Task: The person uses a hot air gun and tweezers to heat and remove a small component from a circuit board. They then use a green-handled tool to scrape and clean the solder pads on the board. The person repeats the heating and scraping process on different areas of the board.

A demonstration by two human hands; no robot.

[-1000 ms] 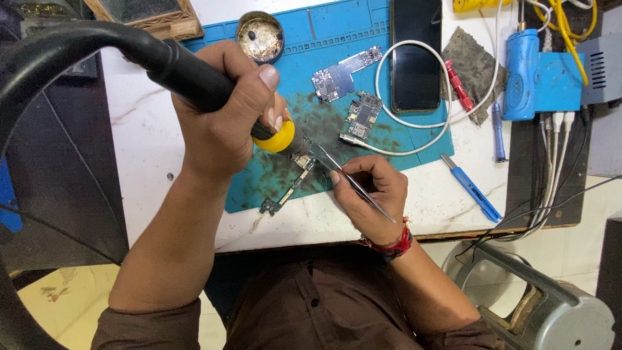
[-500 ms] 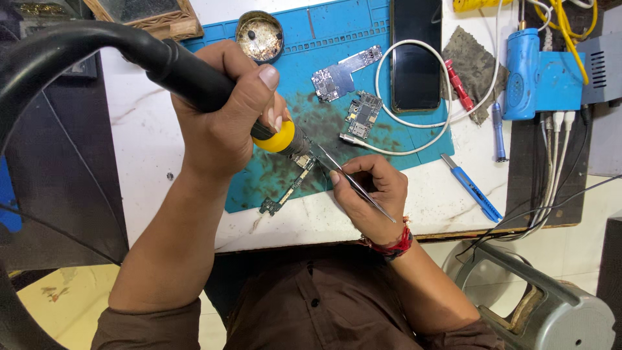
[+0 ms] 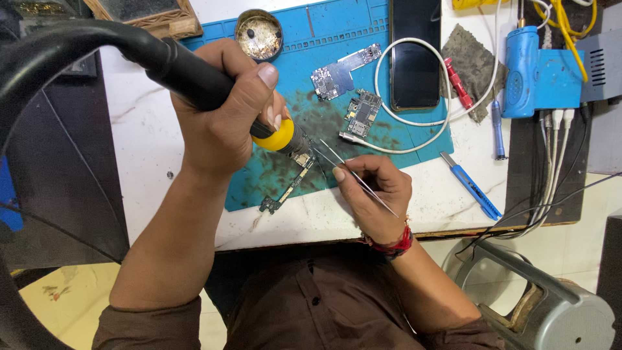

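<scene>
Clamped in the left hand, the hot-air tool needed steady aim at the circuit board while the right hand pinched the tweezers lightly.

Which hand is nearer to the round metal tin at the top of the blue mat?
Left. The left hand grips the black hot-air handle just below the round metal tin; the right hand holds tweezers much lower.

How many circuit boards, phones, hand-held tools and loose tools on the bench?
Circuit boards: 3, under the nozzle, upper, by the cable
Phones: 1
Held tools: 2, hot-air handle in left hand, tweezers in right hand
Loose tools: 3, blue cutter, blue screwdriver, red screwdriver
Total: 9
</scene>
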